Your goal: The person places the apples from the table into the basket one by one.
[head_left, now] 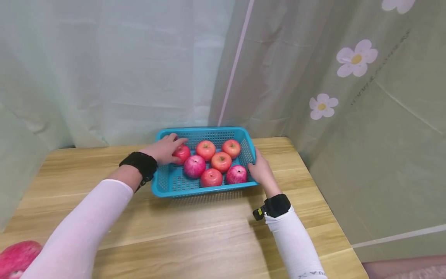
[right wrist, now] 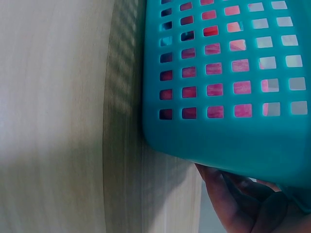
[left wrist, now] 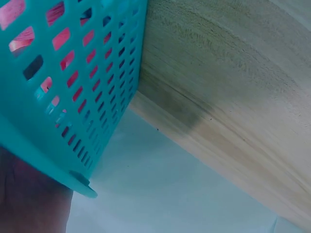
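Note:
A blue perforated plastic basket (head_left: 205, 190) stands near the table's back edge with several red and pink apples inside. My left hand (head_left: 163, 150) reaches over its left side and holds a red apple (head_left: 181, 154) between thumb and fingers. Beside that apple lies a pinkish-purple one (head_left: 194, 166). At the basket's right end, my right hand (head_left: 261, 170) grips the rim, with the thumb on the inner side. From the left wrist, the basket's holed wall (left wrist: 82, 92) hides the fingers. The right wrist view shows fingers (right wrist: 228, 194) against the outside of the basket.
The wooden table (head_left: 209, 232) extends in front of the basket. A large dark pink fruit (head_left: 21, 255) lies at the near left, partly cut off by the frame and the left sleeve. Behind the table hangs a pale curtain (head_left: 139, 77) with printed flowers on its right part.

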Demonstrator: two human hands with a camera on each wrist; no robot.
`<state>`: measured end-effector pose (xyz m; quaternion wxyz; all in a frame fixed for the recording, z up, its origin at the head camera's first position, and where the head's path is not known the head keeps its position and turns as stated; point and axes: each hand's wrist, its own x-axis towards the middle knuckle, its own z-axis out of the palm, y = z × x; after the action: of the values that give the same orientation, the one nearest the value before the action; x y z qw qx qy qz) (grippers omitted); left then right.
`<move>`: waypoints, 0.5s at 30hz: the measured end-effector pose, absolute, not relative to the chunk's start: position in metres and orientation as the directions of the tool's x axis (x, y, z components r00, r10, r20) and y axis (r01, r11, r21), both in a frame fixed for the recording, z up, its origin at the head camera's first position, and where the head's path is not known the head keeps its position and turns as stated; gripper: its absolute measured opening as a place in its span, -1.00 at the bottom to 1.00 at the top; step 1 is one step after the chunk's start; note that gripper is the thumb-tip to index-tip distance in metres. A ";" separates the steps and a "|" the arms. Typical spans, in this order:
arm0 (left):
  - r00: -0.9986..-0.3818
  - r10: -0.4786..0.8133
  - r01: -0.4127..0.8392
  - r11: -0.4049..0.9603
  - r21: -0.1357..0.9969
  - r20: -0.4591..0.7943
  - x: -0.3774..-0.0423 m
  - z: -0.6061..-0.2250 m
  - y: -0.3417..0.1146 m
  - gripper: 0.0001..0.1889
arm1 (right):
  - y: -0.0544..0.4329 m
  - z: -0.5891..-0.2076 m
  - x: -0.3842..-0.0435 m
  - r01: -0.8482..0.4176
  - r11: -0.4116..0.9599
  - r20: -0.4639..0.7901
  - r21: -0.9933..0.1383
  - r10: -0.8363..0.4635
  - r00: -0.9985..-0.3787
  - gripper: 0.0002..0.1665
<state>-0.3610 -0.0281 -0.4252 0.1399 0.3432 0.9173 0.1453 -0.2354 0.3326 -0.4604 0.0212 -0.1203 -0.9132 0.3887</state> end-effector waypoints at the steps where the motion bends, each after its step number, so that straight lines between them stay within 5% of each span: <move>1: -0.727 0.666 0.583 0.727 0.364 -0.165 -0.360 -0.424 -0.029 -0.11 | 0.332 -0.461 -0.235 0.201 0.669 -0.055 -0.715 0.233 -0.971 -0.12; 15: -0.710 0.699 0.616 0.674 0.408 -0.084 -0.358 -0.422 -0.040 -0.17 | 0.331 -0.458 -0.235 0.202 0.693 -0.043 -0.692 0.240 -0.970 -0.12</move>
<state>-0.3583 -0.0402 -0.4216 0.1174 0.3623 0.9073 0.1780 -0.2352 0.3307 -0.4577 0.0255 -0.1200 -0.9198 0.3727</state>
